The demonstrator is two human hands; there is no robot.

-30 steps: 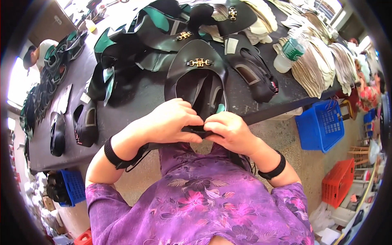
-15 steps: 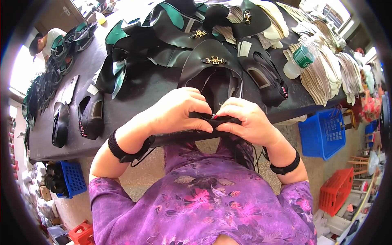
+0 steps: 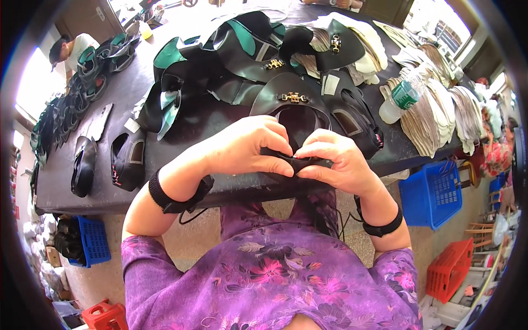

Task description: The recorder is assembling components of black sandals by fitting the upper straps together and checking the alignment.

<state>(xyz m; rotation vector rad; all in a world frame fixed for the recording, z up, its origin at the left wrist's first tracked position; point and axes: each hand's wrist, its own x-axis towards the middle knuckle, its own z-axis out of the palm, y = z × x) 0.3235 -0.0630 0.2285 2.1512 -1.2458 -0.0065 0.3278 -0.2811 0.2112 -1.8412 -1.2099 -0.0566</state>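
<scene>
A black shoe upper [image 3: 275, 93] with a gold metal buckle [image 3: 295, 98] lies in front of me at the table's near edge, its curved front facing away. My left hand [image 3: 245, 147] pinches the upper's near rim between thumb and fingers. Close beside it, fingertips almost touching, my right hand [image 3: 336, 159] pinches the same rim from the other side. A tiny light spot shows between the fingertips, too small to make out. The fingers hide most of the gripped edge. Right of the upper rests a black shoe piece [image 3: 352, 110] with a pale insole patch.
More black uppers with green linings [image 3: 242, 38] are heaped beyond. Stacks of cream-coloured pieces [image 3: 426, 118] and a green-labelled plastic bottle [image 3: 404, 99] stand at the right. Two dark shoes [image 3: 127, 159] lie left. Blue [image 3: 432, 195] and red crates [image 3: 450, 269] sit on the floor. Another person [image 3: 74, 49] is at far left.
The upper's front has tilted lower and its opening looks narrower. Both hands keep their pinch with fingertips close together. The whole view has shifted slightly.
</scene>
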